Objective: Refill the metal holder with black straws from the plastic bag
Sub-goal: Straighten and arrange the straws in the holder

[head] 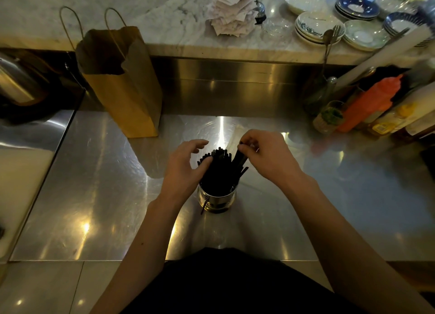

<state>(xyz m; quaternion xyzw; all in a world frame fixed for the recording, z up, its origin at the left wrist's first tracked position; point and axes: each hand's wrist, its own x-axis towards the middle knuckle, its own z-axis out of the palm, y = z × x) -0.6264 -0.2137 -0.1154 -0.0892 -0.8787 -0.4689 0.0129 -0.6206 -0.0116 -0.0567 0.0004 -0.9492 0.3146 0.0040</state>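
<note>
A round metal holder (217, 199) stands on the steel counter (98, 196) in the middle of the view, packed with upright black straws (217, 170). My left hand (186, 170) is open against the left side of the bundle, thumb touching the straws. My right hand (266, 154) pinches a few black straws at their tops on the right side of the bundle, and these lean into the holder. A pale, flat clear plastic bag (235, 136) lies on the counter just behind the holder, partly hidden by my right hand.
A brown paper bag (122, 83) stands at the back left. Sauce bottles, one orange (374, 101), and a small glass (329, 117) crowd the back right. Stacked plates (315, 27) and paper slips (231, 10) sit on the marble ledge behind.
</note>
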